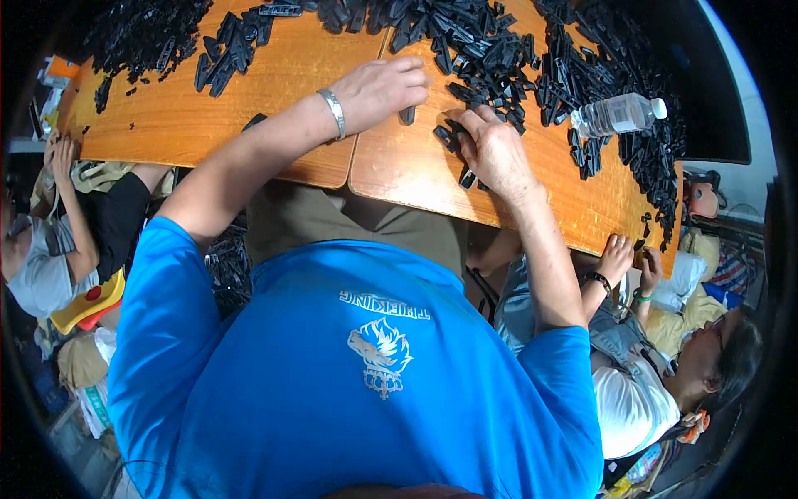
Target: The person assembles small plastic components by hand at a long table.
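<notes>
Sorting small black plastic clips (490, 58) from a heap spread across the far half of a wooden desk (274, 108). Best done by drawing only a few pieces out of the heap at a time onto bare wood, keeping them flat and apart so each can be picked singly, and by keeping both wrists low to avoid sweeping loose pieces over the near edge.

Left hand (378, 87), with a silver bracelet (335, 112) at the wrist, lying palm down on the desk, fingers curled loosely and pressed over one black piece (406, 116) at the fingertips; touching rather than clearly gripping it. Right hand (495, 150) just beside, fingers narrowed and bent down onto a small cluster of clips (447, 135) at the edge of the heap; impossible to tell whether one is pinched between finger and thumb. One more piece (468, 178) lying under the heel of the right hand.

Clear water bottle (619, 114) on its side to the right, among the clips. Other people seated at either side, one with hands (628, 254) at the desk's near right edge.
</notes>
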Motion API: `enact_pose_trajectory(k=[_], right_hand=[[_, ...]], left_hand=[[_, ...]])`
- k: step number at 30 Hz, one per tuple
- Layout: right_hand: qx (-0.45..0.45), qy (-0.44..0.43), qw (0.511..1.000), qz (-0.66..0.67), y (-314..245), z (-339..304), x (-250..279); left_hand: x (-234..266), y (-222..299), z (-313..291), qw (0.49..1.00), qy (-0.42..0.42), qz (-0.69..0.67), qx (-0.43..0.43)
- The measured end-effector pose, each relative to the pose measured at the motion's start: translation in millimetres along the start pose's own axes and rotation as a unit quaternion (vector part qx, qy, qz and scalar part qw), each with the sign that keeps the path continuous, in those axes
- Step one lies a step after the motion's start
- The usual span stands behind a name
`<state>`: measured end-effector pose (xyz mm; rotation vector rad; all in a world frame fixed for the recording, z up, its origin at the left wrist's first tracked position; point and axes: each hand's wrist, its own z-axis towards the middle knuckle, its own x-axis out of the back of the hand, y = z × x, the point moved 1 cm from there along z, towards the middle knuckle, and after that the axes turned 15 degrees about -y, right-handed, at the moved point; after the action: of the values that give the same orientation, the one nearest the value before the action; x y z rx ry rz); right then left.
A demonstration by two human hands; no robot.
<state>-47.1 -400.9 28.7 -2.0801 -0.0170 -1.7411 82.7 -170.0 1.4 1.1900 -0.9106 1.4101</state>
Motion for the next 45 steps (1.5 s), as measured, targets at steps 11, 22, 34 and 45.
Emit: enact_pose_trajectory(k=[11, 22, 34, 45], right_hand=[[0.023, -0.012, 0.989, -0.148, 3, 21, 0], [0.021, 0.123, 0.988, 0.087, -37, 59, -16], [0.091, 0.129, 0.986, 0.059, -39, 109, -31], [-0.087, 0.13, 0.986, -0.056, -5, 51, 5]], left_hand=[[-4, 12, -25, 0.971, -0.022, -0.14, 0.193], [0, 5, -53, 0.951, 0.023, -0.151, 0.267], [-6, -12, -55, 0.946, 0.082, -0.198, 0.242], [45, -47, -28, 0.92, -0.046, -0.191, 0.339]])
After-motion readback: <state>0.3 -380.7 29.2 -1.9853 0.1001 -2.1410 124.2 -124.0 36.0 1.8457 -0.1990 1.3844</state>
